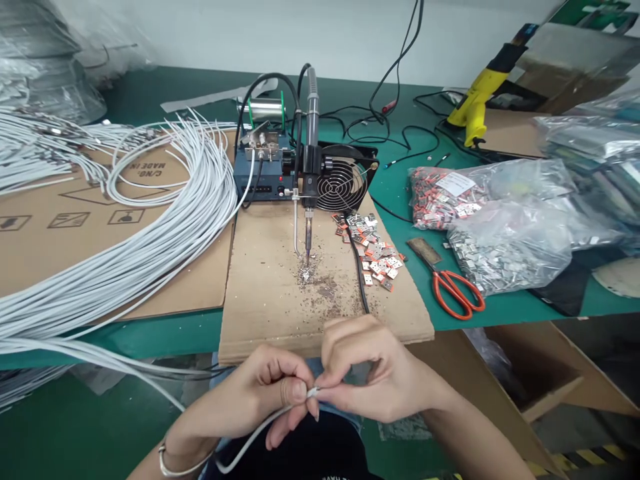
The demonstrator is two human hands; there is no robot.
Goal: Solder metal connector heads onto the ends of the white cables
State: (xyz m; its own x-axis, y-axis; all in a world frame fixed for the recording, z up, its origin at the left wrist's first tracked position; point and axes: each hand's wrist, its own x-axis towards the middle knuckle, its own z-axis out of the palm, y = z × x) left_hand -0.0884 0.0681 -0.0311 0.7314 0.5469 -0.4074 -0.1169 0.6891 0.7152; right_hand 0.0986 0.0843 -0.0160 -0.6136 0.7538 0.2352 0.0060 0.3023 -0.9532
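White cable end (313,393) pinched by left fingers (299,391) and right fingers (334,397).

The green tabletop (145,87) bears flat cardboard sheets (265,287) — left and centre. At right lie red-handled scissors (435,273) and clear bags of connector parts (447,197).

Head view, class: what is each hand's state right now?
Left hand: closed, pinching a white cable near its end.
Right hand: closed, pinching at that cable's tip; exactly what it grips is too small to tell.

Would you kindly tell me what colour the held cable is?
The cable is greyish white, clearest in the head view.
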